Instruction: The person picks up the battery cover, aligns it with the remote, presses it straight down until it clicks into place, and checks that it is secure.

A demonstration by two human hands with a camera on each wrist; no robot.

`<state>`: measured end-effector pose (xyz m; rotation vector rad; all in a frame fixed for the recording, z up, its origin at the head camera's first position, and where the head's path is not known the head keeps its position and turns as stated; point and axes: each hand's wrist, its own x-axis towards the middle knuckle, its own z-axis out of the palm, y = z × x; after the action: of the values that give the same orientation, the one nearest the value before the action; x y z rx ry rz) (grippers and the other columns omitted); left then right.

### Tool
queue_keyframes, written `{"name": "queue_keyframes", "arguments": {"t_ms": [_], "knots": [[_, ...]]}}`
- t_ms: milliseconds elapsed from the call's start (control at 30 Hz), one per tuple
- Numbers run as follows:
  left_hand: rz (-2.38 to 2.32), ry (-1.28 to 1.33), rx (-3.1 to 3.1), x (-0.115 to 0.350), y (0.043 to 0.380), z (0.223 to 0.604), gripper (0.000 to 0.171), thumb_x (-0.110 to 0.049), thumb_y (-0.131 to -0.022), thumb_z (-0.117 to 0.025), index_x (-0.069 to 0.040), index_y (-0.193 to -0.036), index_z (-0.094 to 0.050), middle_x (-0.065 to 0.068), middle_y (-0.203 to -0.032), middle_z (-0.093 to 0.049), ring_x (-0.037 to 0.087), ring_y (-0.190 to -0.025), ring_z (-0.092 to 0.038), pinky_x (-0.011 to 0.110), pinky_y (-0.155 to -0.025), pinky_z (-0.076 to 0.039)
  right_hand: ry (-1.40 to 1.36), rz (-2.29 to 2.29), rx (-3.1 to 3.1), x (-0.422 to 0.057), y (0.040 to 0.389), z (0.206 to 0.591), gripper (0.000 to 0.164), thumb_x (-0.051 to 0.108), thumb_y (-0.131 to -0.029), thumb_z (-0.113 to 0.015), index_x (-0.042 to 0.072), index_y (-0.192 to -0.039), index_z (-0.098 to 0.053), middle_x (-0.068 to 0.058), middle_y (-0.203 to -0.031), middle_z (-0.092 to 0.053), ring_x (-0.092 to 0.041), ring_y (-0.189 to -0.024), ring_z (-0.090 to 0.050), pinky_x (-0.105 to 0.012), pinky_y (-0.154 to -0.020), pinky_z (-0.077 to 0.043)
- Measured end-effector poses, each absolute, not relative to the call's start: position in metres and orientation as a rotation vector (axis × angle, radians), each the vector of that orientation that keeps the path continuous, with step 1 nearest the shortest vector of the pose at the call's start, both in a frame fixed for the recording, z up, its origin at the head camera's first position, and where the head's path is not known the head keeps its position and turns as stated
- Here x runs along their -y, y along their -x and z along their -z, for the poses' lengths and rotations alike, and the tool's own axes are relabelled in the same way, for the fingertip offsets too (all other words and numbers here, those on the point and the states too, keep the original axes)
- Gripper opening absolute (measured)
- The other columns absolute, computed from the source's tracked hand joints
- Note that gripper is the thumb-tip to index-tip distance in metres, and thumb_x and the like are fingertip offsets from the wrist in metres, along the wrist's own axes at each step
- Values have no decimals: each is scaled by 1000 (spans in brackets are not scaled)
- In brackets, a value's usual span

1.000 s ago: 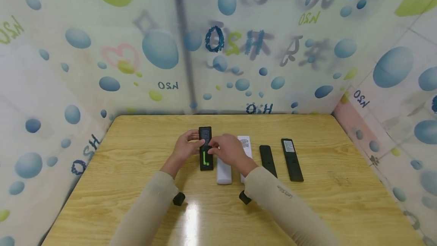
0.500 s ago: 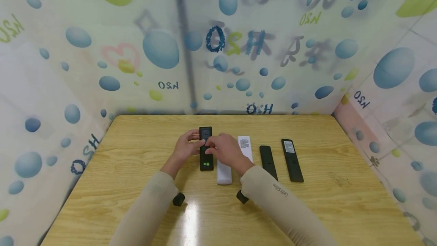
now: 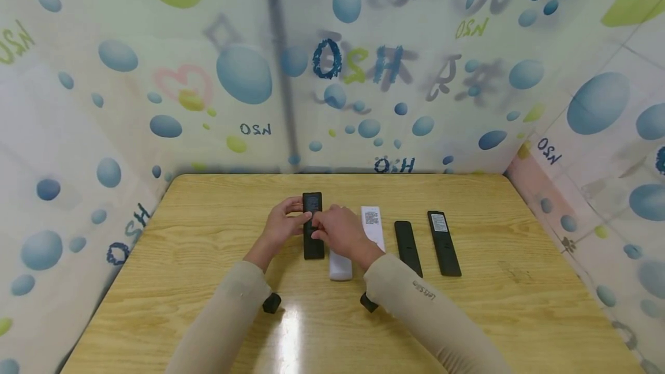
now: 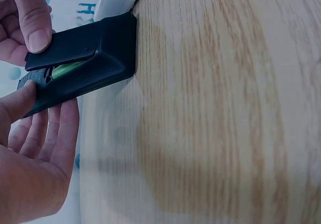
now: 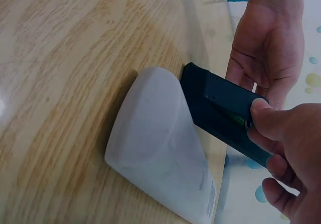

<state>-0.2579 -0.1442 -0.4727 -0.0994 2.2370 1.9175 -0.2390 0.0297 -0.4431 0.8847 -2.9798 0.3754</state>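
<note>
A black remote control (image 3: 312, 198) lies back side up at the middle of the table, gripped by my left hand (image 3: 281, 225), thumb on its back and fingers along its far side. My right hand (image 3: 342, 231) pinches the black battery cover (image 4: 70, 42) near its upper end, thumb on top. The cover's lower end sits at the remote's bottom end, while its other end stands tilted up. Through the gap beneath it shows a green battery (image 4: 66, 70). Right beside the remote lies a white remote control (image 5: 150, 118), partly hidden by my right hand in the head view.
Farther right lie a second white remote (image 3: 371, 221) with a printed label, a short black remote (image 3: 408, 247) and a long black remote (image 3: 444, 247) with a white sticker. A patterned wall (image 3: 337, 149) stands behind the wooden table (image 3: 218, 201).
The battery cover has come down over the battery compartment, hiding the green batteries from the head view. My right hand has moved slightly left; the left hand keeps its hold on the remote.
</note>
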Motion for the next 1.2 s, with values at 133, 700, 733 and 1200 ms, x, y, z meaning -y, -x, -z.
{"name": "queue_keyframes", "arguments": {"t_ms": [133,700,733,1200], "knots": [[-1929,93,-2233,144,257,473,45,-13,-95,-64,-11,-137,-51,17,-130,-54,19,-98,-64,33,-74,-60,-895,-347,2974,-29,238,444,21,39,-92,-65,21,-102,-69,8,-83,-68,-11,-77,-49,-31,-75,-49],[-1916,104,-2221,144,257,471,46,-13,-94,-65,-11,-138,-51,18,-132,-54,22,-102,-65,35,-76,-60,-797,-337,2904,-26,235,450,19,41,-87,-70,22,-90,-65,9,-79,-66,-12,-72,-46,-28,-67,-42],[-1915,102,-2231,144,256,471,45,-14,-94,-65,-12,-138,-52,18,-131,-55,21,-101,-65,34,-76,-60,-793,-339,2904,-26,235,450,20,41,-87,-70,22,-90,-65,9,-79,-66,-12,-72,-46,-28,-67,-42],[-1928,87,-2260,143,255,474,44,-13,-93,-66,-11,-136,-54,17,-128,-56,19,-95,-65,35,-73,-61,-735,-350,2932,-27,234,448,21,39,-90,-69,22,-102,-74,8,-92,-73,-12,-80,-56,-32,-77,-50]]}}
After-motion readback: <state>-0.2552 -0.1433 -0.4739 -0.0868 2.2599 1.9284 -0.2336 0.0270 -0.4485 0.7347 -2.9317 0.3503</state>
